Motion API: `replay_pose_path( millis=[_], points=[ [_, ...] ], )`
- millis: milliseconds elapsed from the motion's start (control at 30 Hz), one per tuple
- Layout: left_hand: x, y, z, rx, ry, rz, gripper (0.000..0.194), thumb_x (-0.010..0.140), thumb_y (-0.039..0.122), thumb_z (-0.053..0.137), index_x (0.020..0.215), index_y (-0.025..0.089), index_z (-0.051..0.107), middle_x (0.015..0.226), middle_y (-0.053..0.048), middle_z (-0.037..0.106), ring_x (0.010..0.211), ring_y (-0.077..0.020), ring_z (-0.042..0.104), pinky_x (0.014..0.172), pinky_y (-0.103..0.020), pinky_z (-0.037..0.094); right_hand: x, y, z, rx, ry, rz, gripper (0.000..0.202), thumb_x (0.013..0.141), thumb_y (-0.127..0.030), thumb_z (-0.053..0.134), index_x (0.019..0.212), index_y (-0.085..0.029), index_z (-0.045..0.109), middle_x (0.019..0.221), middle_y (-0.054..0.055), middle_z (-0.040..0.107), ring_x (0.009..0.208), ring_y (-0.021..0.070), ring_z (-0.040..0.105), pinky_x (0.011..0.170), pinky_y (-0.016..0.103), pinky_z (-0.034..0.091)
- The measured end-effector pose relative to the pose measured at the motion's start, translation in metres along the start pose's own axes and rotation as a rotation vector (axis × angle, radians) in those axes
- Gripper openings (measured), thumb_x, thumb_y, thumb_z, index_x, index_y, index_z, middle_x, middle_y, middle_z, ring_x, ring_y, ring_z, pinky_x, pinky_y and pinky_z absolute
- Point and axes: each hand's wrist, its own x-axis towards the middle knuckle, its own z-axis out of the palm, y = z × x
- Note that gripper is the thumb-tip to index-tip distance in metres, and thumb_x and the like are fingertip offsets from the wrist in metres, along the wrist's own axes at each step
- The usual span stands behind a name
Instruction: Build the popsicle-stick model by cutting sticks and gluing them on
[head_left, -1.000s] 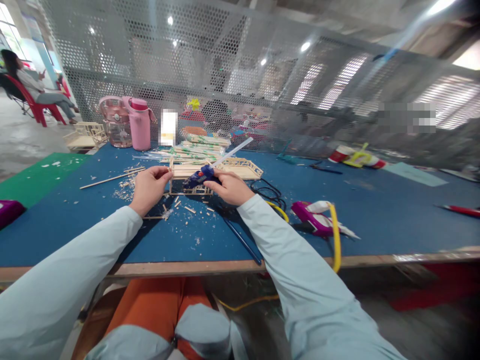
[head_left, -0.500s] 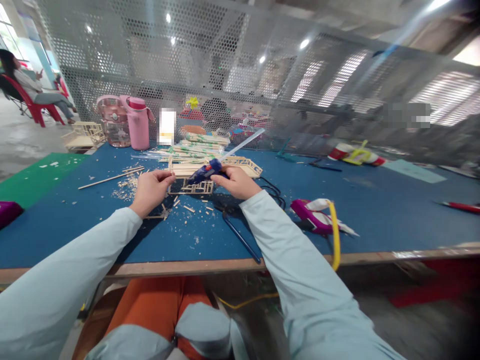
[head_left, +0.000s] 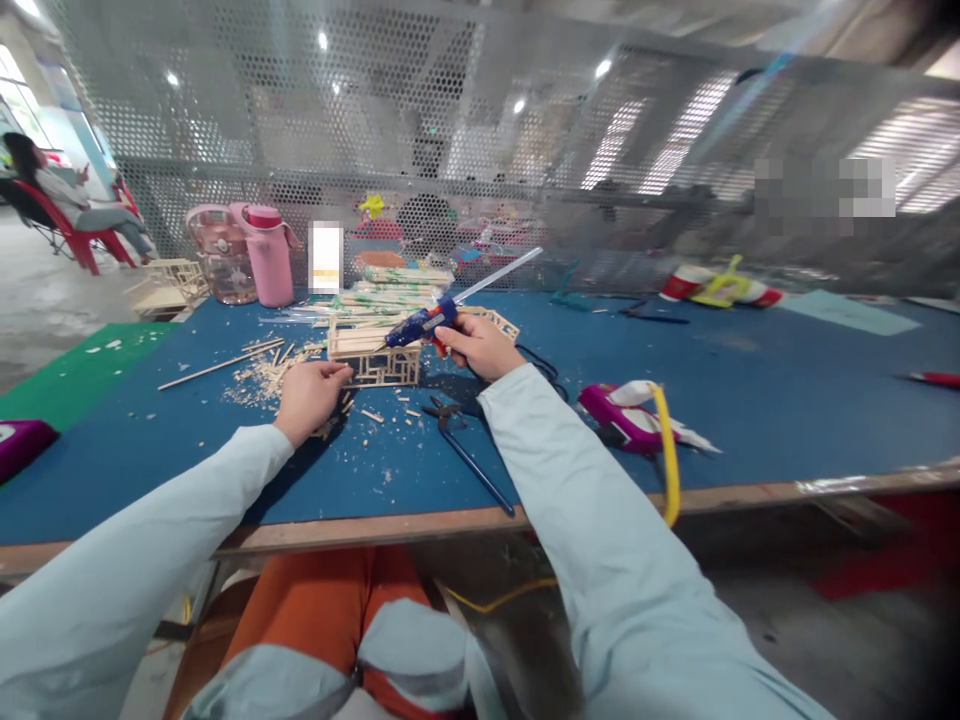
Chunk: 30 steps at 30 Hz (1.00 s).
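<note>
My right hand (head_left: pixel 484 345) is wrapped round a blue hot glue gun (head_left: pixel 421 325), with a clear glue stick (head_left: pixel 499 275) poking out of its back. The nozzle points down and left, over a small model of wooden sticks (head_left: pixel 386 368) on the table. At the model's lower left corner, my left hand (head_left: pixel 311 397) has thumb and fingers pinched together. Whatever lies between those fingertips is too small to make out. Blue-handled pliers (head_left: pixel 472 460) lie open in front of the model. Wood scraps (head_left: pixel 274 375) are scattered beside my left hand.
Bundles of wooden sticks (head_left: pixel 397 290) lie behind the model, near a pink bottle (head_left: pixel 270 260) and a clear bottle (head_left: pixel 229 260). A purple glue gun (head_left: pixel 622 415) with a yellow strip rests to the right. A perforated metal screen (head_left: pixel 480 150) borders the blue table (head_left: pixel 750 400).
My right hand has raised the glue gun slightly, and its nozzle has shifted right over the model. My left hand has slid down to the model's lower left corner. The camera view has tilted slightly.
</note>
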Motion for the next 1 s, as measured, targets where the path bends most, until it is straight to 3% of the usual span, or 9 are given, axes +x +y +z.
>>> replay_pose_path(
  millis=[300,500,1000],
  points=[
    [0.0044,0.0027,0.0002,0.162,-0.048,-0.020,0.030,0.077,0.039,0.055,0.088,0.020,0.075,0.078,-0.008,0.074,0.074,-0.0233,0.066,0.066,-0.028,0.043,0.0003,-0.0020,0.0020,-0.052,0.014,-0.020,0.025,0.079,-0.041,0.055,0.076,-0.016,0.052,0.058,-0.004,0.055,0.037,0.0054,0.039,0.039,0.020,0.030],
    [0.0064,0.0034,0.0003,0.197,-0.073,-0.021,0.031,0.079,0.038,0.054,0.091,0.018,0.075,0.085,-0.007,0.074,0.081,-0.0224,0.066,0.068,-0.026,0.043,0.0008,-0.0032,0.0021,-0.063,0.009,-0.024,0.019,0.081,-0.034,0.052,0.079,-0.015,0.053,0.059,-0.003,0.055,0.037,0.0056,0.039,0.039,0.021,0.029],
    [0.0080,0.0011,0.0038,0.240,-0.129,0.002,0.033,0.081,0.036,0.050,0.096,0.018,0.073,0.090,-0.008,0.073,0.083,-0.0217,0.066,0.072,-0.027,0.044,0.0001,-0.0037,0.0022,-0.017,0.013,-0.021,0.018,0.080,-0.033,0.055,0.078,-0.015,0.054,0.059,-0.002,0.057,0.036,0.0062,0.040,0.038,0.021,0.028]
  ],
)
